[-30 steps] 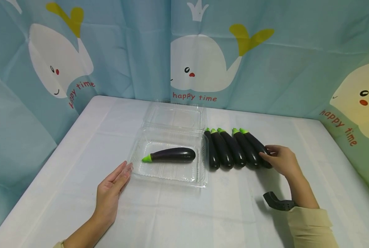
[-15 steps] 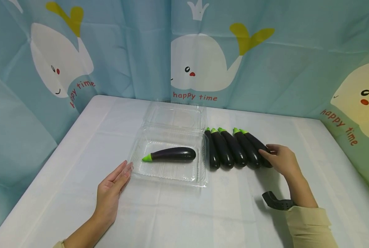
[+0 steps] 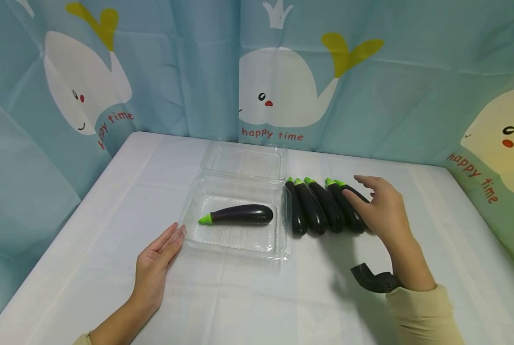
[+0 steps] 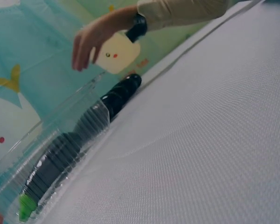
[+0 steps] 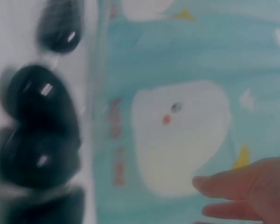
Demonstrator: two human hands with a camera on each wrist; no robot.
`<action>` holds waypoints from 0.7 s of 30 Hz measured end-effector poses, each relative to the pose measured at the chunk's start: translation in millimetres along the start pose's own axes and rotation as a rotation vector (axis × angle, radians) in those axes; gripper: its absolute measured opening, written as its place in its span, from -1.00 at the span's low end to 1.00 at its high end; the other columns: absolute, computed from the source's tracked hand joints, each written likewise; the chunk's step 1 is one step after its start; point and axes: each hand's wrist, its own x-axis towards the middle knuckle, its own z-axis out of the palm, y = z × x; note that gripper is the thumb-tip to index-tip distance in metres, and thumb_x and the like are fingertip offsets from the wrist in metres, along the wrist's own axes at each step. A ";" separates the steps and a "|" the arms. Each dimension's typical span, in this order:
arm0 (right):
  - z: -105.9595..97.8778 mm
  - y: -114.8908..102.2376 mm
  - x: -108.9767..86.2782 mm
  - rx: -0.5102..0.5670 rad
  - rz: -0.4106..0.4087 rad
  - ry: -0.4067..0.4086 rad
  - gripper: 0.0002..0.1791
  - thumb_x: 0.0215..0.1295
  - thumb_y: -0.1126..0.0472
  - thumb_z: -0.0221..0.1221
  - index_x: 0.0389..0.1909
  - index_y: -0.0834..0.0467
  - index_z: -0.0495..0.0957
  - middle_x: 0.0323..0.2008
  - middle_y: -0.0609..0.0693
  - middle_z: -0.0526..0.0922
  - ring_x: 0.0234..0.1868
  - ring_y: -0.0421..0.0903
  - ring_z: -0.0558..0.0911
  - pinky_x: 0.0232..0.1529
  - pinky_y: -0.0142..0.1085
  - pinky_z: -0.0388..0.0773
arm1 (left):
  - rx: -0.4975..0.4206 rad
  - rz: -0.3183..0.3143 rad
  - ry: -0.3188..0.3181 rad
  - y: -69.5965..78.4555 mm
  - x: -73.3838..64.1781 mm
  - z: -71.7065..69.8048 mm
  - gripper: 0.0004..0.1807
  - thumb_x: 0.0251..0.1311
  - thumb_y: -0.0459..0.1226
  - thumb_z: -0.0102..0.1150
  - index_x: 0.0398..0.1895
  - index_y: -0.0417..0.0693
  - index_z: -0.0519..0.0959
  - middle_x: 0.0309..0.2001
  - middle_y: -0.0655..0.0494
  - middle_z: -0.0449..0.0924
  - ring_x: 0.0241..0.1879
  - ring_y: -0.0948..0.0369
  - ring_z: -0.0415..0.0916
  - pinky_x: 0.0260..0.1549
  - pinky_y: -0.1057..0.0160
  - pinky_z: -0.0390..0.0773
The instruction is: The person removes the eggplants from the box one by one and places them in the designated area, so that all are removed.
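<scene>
A clear plastic clamshell container (image 3: 239,242) stands open on the table, lid folded back. Inside lies a glossy dark eggplant (image 3: 241,214) with a green stem end pointing left. Straight fingers of my left hand (image 3: 155,263) touch the container's front left edge. To its right, several more eggplants (image 3: 310,208) lie side by side, stems toward the back. My right hand (image 3: 382,206) is raised over the rightmost eggplant (image 3: 357,193), hiding part of it; thumb and fingers are spread with nothing between them. In the right wrist view, rounded eggplant ends (image 5: 44,93) appear left of the hand.
A white cloth covers the table (image 3: 257,302). Behind it hangs a blue curtain (image 3: 188,72) printed with whales. The transparent lid (image 3: 244,160) reaches toward the table's back edge. A black band (image 3: 378,282) is on the right wrist.
My right hand has let go of the rightmost eggplant and lifted up and slightly left, its fingers spreading. My left hand and the container have stayed put.
</scene>
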 end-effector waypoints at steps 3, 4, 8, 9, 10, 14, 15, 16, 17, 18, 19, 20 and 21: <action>-1.9 -17.9 1.3 0.026 -0.030 0.004 -0.52 0.21 0.14 0.21 0.07 0.35 0.46 0.03 0.29 0.46 0.05 0.23 0.43 -0.06 0.12 0.47 | -0.001 0.004 0.000 0.1 0.0 -0.2 -0.50 0.29 -0.41 0.00 0.25 -0.44 0.20 0.11 0.02 0.45 0.10 0.27 0.40 0.06 0.34 0.37; -2.5 -23.3 1.6 0.035 -0.037 0.004 -0.52 0.20 0.14 0.22 0.07 0.34 0.47 0.03 0.28 0.46 0.06 0.22 0.43 -0.05 0.11 0.47 | -0.001 0.002 0.001 0.1 0.0 -0.2 -0.50 0.29 -0.41 0.00 0.25 -0.44 0.20 0.11 0.02 0.45 0.09 0.27 0.40 0.06 0.34 0.37; -4.4 -39.5 2.2 0.057 -0.074 0.010 -0.55 0.17 0.16 0.24 0.05 0.30 0.49 0.01 0.21 0.48 0.05 0.17 0.45 -0.04 0.08 0.47 | -0.004 -0.007 0.007 -0.1 0.4 -0.2 -0.50 0.28 -0.41 0.01 0.25 -0.43 0.20 0.10 0.06 0.47 0.09 0.27 0.41 0.06 0.35 0.37; -4.7 -42.5 2.2 0.066 -0.084 0.010 -0.55 0.17 0.17 0.24 0.05 0.30 0.49 0.01 0.21 0.48 0.04 0.16 0.45 -0.04 0.08 0.47 | -0.005 -0.010 0.007 -0.1 0.4 -0.2 -0.50 0.28 -0.41 0.01 0.25 -0.43 0.20 0.10 0.07 0.47 0.09 0.27 0.41 0.06 0.35 0.37; -4.5 -45.0 2.0 0.075 -0.092 0.009 -0.56 0.17 0.18 0.24 0.05 0.29 0.50 0.01 0.20 0.49 0.03 0.16 0.46 -0.04 0.08 0.47 | -0.006 -0.013 0.009 -0.2 0.5 -0.2 -0.50 0.28 -0.41 0.01 0.25 -0.43 0.20 0.09 0.09 0.48 0.09 0.27 0.41 0.06 0.35 0.37; 0.0 -52.8 0.8 0.099 -0.129 -0.017 -0.56 0.17 0.19 0.25 0.05 0.29 0.50 0.00 0.20 0.49 0.00 0.16 0.48 -0.04 0.06 0.48 | -0.011 -0.021 0.013 -0.2 0.4 -0.1 -0.49 0.28 -0.41 0.02 0.25 -0.44 0.20 0.06 0.15 0.51 0.08 0.28 0.41 0.05 0.35 0.38; 1.7 -54.4 0.3 0.106 -0.139 -0.027 -0.57 0.16 0.19 0.25 0.04 0.29 0.50 0.00 0.20 0.50 -0.01 0.16 0.49 -0.04 0.05 0.48 | -0.013 -0.021 0.013 -0.3 0.4 -0.1 -0.49 0.28 -0.41 0.01 0.25 -0.44 0.20 0.05 0.15 0.52 0.08 0.28 0.41 0.05 0.35 0.38; 3.4 -55.8 -0.2 0.109 -0.148 -0.038 -0.57 0.16 0.19 0.25 0.04 0.28 0.50 0.00 0.19 0.50 -0.02 0.15 0.50 -0.05 0.04 0.49 | -0.014 -0.020 0.014 -0.4 0.4 -0.1 -0.49 0.28 -0.41 0.01 0.25 -0.44 0.20 0.05 0.15 0.52 0.08 0.27 0.41 0.05 0.35 0.38; 5.0 -57.2 -0.5 0.110 -0.158 -0.047 -0.57 0.16 0.19 0.25 0.04 0.28 0.50 -0.01 0.18 0.51 -0.04 0.15 0.51 -0.05 0.03 0.49 | -0.014 -0.018 0.013 -0.6 0.4 0.0 -0.49 0.28 -0.41 0.01 0.25 -0.44 0.20 0.05 0.15 0.52 0.08 0.27 0.41 0.06 0.35 0.37; 6.5 -58.3 -0.7 0.112 -0.169 -0.055 -0.57 0.16 0.20 0.26 0.04 0.28 0.51 -0.01 0.18 0.51 -0.05 0.14 0.51 -0.06 0.02 0.49 | -0.013 -0.015 0.012 -0.7 0.3 0.0 -0.50 0.28 -0.41 0.01 0.25 -0.44 0.20 0.05 0.14 0.52 0.08 0.27 0.41 0.06 0.35 0.37; 7.6 -59.3 -0.9 0.113 -0.175 -0.062 -0.57 0.16 0.19 0.26 0.04 0.27 0.51 -0.01 0.17 0.52 -0.06 0.15 0.52 -0.07 0.02 0.50 | -0.015 -0.013 0.012 -0.8 0.3 0.0 -0.50 0.28 -0.41 0.01 0.25 -0.45 0.20 0.05 0.14 0.51 0.08 0.26 0.41 0.06 0.34 0.37; 8.5 -60.3 -0.9 0.119 -0.183 -0.065 -0.57 0.15 0.20 0.26 0.04 0.27 0.51 -0.01 0.16 0.52 -0.07 0.15 0.53 -0.08 0.01 0.50 | -0.015 -0.011 0.011 -0.9 0.4 -0.1 -0.50 0.28 -0.41 0.01 0.25 -0.45 0.20 0.06 0.13 0.51 0.08 0.26 0.41 0.06 0.34 0.37; 9.3 -61.2 -0.8 0.123 -0.188 -0.067 -0.57 0.15 0.20 0.27 0.04 0.27 0.51 -0.01 0.16 0.52 -0.08 0.14 0.53 -0.09 0.01 0.51 | -0.016 -0.008 0.009 -1.1 0.3 -0.1 -0.50 0.28 -0.41 0.01 0.24 -0.45 0.20 0.06 0.13 0.51 0.08 0.25 0.41 0.06 0.34 0.37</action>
